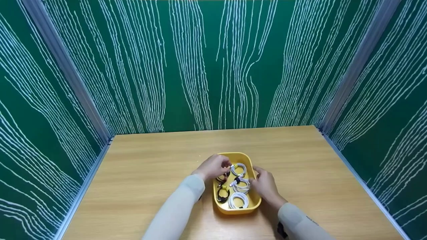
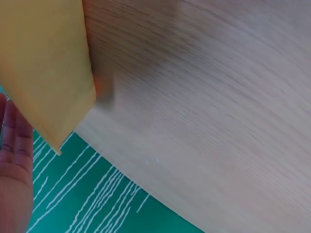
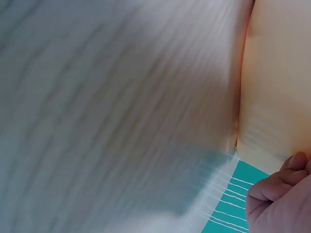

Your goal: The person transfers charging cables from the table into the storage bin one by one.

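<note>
A yellow tray (image 1: pixel 235 211) with rounded corners holds several coiled cables. My left hand (image 1: pixel 213 166) reaches over its left rim, fingers bent down inside around a dark coiled cable (image 1: pixel 220 180), which they partly hide. In the left wrist view, part of the left hand (image 2: pixel 15 170) shows beside the tray's wall (image 2: pixel 46 63). At the right rim, my right hand (image 1: pixel 265 185) grips the tray, thumb over the edge and fingers along the outer side. Bent fingers of that hand (image 3: pixel 282 199) appear low in the right wrist view, against the tray's wall (image 3: pixel 277 82).
Inside the tray lie a black coil with a yellow tie (image 1: pixel 223 194), a grey-white coil (image 1: pixel 244 171), a white cable with a black tie (image 1: pixel 245 189) and a round white coil (image 1: pixel 245 200). The wooden table (image 1: pixel 150 173) meets green, white-lined panels (image 1: pixel 213 66) at its back and sides.
</note>
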The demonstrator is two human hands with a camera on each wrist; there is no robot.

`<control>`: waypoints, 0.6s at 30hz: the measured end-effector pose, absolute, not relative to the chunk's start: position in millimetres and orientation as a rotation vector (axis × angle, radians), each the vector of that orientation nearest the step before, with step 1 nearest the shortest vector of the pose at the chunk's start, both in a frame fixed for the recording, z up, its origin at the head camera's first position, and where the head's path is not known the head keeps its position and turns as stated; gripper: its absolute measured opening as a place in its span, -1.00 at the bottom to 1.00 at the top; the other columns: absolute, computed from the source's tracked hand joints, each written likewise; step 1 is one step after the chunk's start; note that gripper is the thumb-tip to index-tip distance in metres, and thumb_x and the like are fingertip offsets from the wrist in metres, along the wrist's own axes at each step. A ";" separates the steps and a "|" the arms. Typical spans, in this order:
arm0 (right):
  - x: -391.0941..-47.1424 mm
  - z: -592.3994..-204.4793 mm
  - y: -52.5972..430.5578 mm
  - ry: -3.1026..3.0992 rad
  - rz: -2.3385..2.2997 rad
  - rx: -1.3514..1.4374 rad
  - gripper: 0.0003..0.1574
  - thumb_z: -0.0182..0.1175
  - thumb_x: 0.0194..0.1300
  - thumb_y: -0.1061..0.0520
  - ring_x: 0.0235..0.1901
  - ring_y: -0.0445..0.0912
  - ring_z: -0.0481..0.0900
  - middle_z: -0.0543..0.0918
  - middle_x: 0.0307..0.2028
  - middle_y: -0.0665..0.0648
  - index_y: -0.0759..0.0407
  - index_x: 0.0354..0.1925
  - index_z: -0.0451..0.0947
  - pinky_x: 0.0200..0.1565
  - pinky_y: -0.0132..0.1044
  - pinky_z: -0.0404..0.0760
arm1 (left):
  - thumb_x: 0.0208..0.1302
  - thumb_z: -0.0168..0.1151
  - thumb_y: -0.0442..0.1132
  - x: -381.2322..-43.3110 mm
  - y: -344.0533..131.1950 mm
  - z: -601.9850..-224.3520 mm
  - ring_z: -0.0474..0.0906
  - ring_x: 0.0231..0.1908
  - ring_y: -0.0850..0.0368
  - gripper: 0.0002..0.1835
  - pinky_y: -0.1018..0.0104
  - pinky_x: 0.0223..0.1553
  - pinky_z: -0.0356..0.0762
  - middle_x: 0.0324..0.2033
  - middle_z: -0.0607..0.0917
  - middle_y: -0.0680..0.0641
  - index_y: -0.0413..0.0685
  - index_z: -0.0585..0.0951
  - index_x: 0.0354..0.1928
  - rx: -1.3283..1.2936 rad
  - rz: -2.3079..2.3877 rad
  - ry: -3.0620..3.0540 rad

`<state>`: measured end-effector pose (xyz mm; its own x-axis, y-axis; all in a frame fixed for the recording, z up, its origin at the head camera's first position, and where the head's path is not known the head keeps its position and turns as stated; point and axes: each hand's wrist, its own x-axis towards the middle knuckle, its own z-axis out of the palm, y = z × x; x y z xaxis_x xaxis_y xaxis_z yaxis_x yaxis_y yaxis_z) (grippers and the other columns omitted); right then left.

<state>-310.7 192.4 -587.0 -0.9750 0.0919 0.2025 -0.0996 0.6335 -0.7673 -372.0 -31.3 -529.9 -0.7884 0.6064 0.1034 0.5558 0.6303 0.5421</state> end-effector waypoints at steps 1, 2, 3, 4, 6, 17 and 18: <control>-311.1 -586.8 192.4 -2.647 1.239 0.007 -0.33 0.28 -0.01 0.36 -0.64 -0.13 0.34 0.44 -0.63 0.06 0.36 0.16 0.51 -0.65 -0.33 0.28 | 0.24 0.33 -0.25 -371.7 -32.6 -529.5 0.53 -0.35 0.32 -0.89 0.41 -0.21 0.51 -0.42 0.63 0.19 -0.06 0.71 -0.20 0.973 0.891 2.750; -311.6 -586.6 192.4 -2.657 1.226 0.007 -0.33 0.29 0.00 0.35 -0.64 -0.13 0.36 0.45 -0.63 0.05 0.36 0.17 0.51 -0.64 -0.32 0.30 | 0.23 0.34 -0.26 -371.4 -34.0 -529.1 0.54 -0.34 0.32 -0.89 0.41 -0.20 0.51 -0.41 0.63 0.20 -0.05 0.71 -0.20 0.962 0.914 2.743; -312.1 -586.4 192.6 -2.668 1.210 0.007 -0.32 0.31 0.01 0.34 -0.63 -0.12 0.39 0.48 -0.62 0.04 0.35 0.17 0.50 -0.63 -0.31 0.34 | 0.23 0.34 -0.26 -371.0 -35.4 -528.7 0.54 -0.33 0.32 -0.88 0.41 -0.19 0.52 -0.40 0.63 0.20 -0.03 0.71 -0.20 0.951 0.934 2.738; -312.6 -586.3 192.9 -2.680 1.193 0.005 -0.32 0.32 0.02 0.33 -0.61 -0.12 0.41 0.51 -0.59 0.04 0.36 0.18 0.50 -0.61 -0.30 0.37 | 0.23 0.34 -0.26 -370.7 -36.8 -528.5 0.54 -0.33 0.32 -0.88 0.41 -0.18 0.52 -0.39 0.64 0.20 -0.02 0.71 -0.20 0.947 0.950 2.733; -313.7 -585.5 193.9 -2.697 1.169 -0.003 -0.30 0.34 0.04 0.30 -0.56 -0.10 0.46 0.57 -0.53 0.09 0.36 0.20 0.48 -0.55 -0.26 0.44 | 0.23 0.34 -0.25 -370.2 -39.2 -528.1 0.55 -0.31 0.31 -0.86 0.42 -0.16 0.52 -0.37 0.65 0.17 -0.03 0.71 -0.17 0.950 0.968 2.733; -316.1 -588.2 202.9 -2.746 1.100 -0.024 -0.28 0.29 0.13 0.19 -0.48 -0.04 0.54 0.65 -0.41 0.24 0.42 0.24 0.40 -0.39 -0.11 0.57 | 0.22 0.35 -0.22 -366.2 -47.3 -532.9 0.55 -0.28 0.30 -0.82 0.42 -0.14 0.52 -0.34 0.65 0.18 -0.03 0.70 -0.14 0.945 0.992 2.732; -315.6 -588.2 203.7 -2.749 1.095 -0.027 -0.30 0.29 0.17 0.15 -0.53 -0.06 0.51 0.60 -0.50 0.18 0.41 0.23 0.41 -0.45 -0.15 0.53 | 0.22 0.34 -0.21 -365.6 -48.9 -533.0 0.57 -0.27 0.27 -0.83 0.42 -0.14 0.52 -0.33 0.65 0.17 -0.03 0.70 -0.14 0.952 0.991 2.732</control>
